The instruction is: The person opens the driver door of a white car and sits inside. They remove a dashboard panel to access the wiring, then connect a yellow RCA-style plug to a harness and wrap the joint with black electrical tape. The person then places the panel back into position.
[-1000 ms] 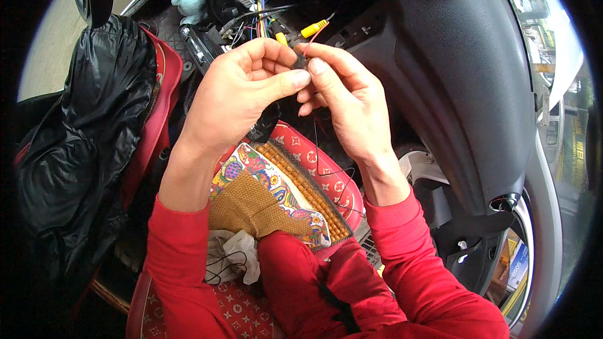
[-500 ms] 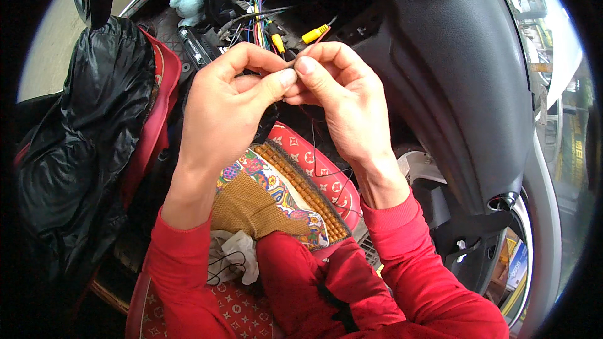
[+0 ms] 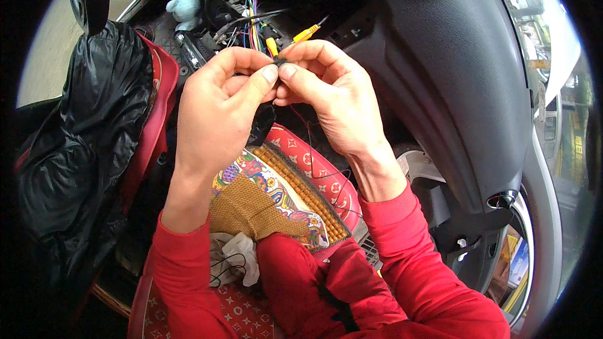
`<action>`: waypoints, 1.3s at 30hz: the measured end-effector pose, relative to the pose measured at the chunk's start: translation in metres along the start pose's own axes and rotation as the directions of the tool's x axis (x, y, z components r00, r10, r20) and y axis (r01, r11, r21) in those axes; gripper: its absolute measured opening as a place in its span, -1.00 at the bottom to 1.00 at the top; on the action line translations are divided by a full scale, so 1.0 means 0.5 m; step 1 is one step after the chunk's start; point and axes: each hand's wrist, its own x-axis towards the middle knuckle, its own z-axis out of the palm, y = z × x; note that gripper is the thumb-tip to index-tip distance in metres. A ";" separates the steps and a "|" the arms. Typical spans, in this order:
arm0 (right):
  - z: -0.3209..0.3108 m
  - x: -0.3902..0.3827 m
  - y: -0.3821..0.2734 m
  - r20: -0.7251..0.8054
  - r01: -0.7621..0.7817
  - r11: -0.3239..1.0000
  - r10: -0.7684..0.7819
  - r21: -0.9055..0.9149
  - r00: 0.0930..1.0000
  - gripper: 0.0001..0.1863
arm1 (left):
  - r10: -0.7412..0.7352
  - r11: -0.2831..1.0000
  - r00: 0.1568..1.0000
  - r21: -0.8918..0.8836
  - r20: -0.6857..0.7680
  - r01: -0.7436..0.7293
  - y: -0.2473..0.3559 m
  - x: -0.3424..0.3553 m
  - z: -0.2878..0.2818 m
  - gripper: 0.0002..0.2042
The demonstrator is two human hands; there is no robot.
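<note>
We hold a small dark piece (image 3: pixel 281 61) pinched between the thumb and finger tips of our left hand (image 3: pixel 218 103) and right hand (image 3: pixel 339 97), near a yellow plug (image 3: pixel 271 46) and coloured wires (image 3: pixel 253 20), with a red patterned seat (image 3: pixel 325 182) lower in view and a black moulded panel (image 3: pixel 452 88) rightward.

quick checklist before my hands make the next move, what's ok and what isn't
1. Left hand pinching the small dark piece: ok.
2. Right hand pinching it too: ok, both hands meet there.
3. Small dark piece fully in sight: not ok, the fingers cover much of it.
4. Nearer yellow plug apart from the fingers: cannot tell, it shows right beside them.
5. Lower ends of the coloured wires secured: cannot tell, they are lost from view behind the hands.
6. Red sleeves clear of the fingers: ok, cuffs sit behind the wrists.
</note>
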 end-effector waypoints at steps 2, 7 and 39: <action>0.004 0.000 0.003 -0.012 0.018 1.000 -0.018 -0.002 1.000 -0.78 | 0.033 0.999 0.999 0.018 -0.015 -0.033 -0.004 -0.004 0.007 -0.87; 0.006 0.001 0.006 -0.003 0.019 1.000 -0.019 0.014 1.000 -0.79 | 0.049 0.999 0.998 0.006 -0.041 -0.049 -0.010 -0.015 0.014 -0.88; -0.024 -0.040 -0.010 -0.117 -0.001 1.000 0.004 0.021 0.993 -0.69 | 0.194 0.972 0.980 0.126 0.048 -0.199 -0.046 -0.019 0.032 -0.77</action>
